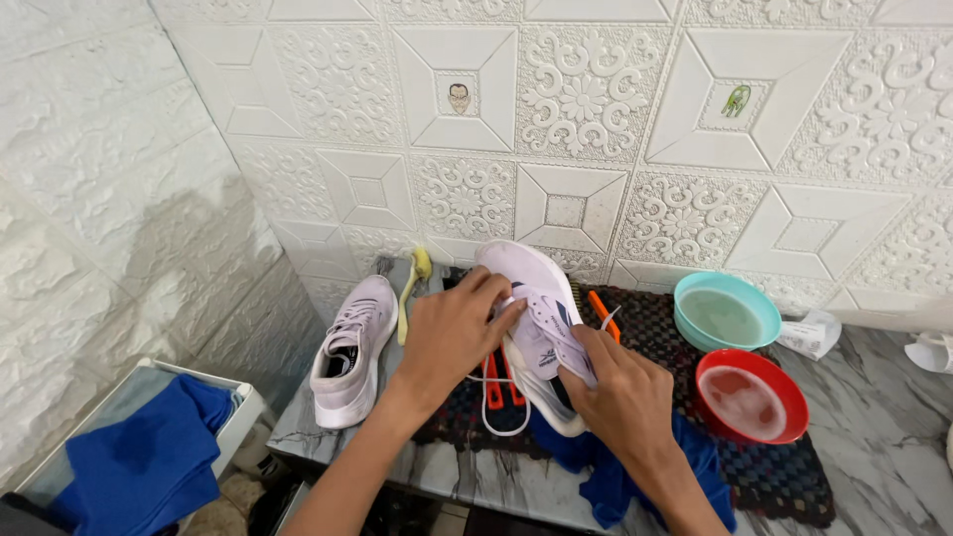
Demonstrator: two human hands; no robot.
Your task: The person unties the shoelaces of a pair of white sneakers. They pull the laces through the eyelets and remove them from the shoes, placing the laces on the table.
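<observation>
Both forearms enter from the bottom centre of the frame and meet at a pale lilac sneaker (531, 298) held tilted, toe up, in the middle of the picture. Left hand (452, 333) lies over the shoe's left side with fingers curled onto the upper, grasping it. Right hand (620, 387) pinches the lace area at the shoe's right side, fingers closed on it; a white lace (501, 417) hangs in a loop below. Beneath the shoe, a dark crocheted mat (774, 471) covers the marble counter (893, 417), and a blue cloth (606, 476) lies under the right wrist. An orange-handled brush (602, 310) shows just behind the right hand. At centre left, a second lilac sneaker (352, 352) rests on the counter beside a yellow brush (415, 283). At right, a teal bowl (725, 310) and a red bowl (751, 397), each holding cloudy water, stand touching.
</observation>
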